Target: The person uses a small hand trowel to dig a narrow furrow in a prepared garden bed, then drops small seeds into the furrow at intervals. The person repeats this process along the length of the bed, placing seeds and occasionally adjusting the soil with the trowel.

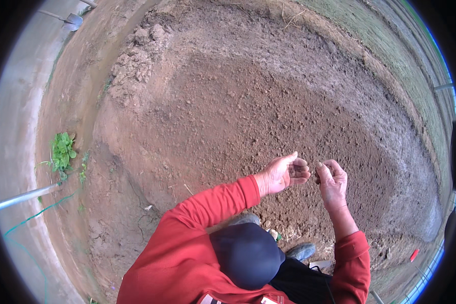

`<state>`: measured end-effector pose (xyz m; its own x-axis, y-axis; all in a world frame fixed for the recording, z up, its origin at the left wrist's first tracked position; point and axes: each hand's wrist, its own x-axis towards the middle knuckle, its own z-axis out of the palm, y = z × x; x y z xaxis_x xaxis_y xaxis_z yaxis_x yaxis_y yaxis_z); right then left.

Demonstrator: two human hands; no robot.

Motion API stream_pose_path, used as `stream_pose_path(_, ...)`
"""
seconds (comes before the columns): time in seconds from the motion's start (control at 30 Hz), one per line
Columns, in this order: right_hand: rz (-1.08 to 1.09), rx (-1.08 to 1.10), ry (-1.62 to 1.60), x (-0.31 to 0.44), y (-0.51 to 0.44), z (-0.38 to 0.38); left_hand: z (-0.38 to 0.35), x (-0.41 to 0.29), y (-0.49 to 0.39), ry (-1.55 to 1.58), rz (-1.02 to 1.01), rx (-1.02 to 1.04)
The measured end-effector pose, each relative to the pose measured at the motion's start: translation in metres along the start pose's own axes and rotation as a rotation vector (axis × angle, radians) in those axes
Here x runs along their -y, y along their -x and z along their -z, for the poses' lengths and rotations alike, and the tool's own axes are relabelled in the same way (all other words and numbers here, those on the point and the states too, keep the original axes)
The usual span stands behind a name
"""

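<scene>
My left hand (285, 174) is held out over the tilled soil, palm turned up and fingers slightly curled. Dark specks show on those fingers; whether they are grains or dirt I cannot tell. Just to its right, a small gap away, is my right hand (332, 181), back upward, with the thumb against the bent fingers. Something dark shows under its fingertips, too small to name. Below both hands spreads a bed of loose brown soil (228, 114), crumbly with small clods.
Larger clods (136, 57) edge the bed at upper left. A leafy green plant (62, 152), a metal pole (26, 197) and a green cord (41, 211) are at left. A shovel (73, 22) lies at top left. My shoes (301, 251) stand at the near edge, by a small red object (414, 255).
</scene>
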<state>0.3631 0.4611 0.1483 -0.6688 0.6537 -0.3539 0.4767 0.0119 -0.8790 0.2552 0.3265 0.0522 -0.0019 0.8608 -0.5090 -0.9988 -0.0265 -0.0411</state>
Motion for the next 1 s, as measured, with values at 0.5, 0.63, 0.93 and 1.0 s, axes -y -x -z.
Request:
stream_pose_path(0.5, 0.734, 0.295, 0.893, 0.013, 0.021, -0.040, 0.066, -0.068, 0.063, 0.264, -0.445, -0.060)
stream_pose_path(0.63, 0.437, 0.265, 1.019, -0.027, 0.026, 0.076, 0.123, -0.178, 0.106, 0.096, -0.603, -0.349)
stream_pose_path(0.93, -0.263, 0.161, 1.286, -0.104, 0.115, 0.287, 0.175, -0.324, 0.161, -0.529, -0.798, -1.188)
stream_pose_path(1.0, -0.337, 0.109, 1.267, -0.118, 0.129, 0.304, 0.179, -0.324, 0.170, -0.557, -0.729, -1.228)
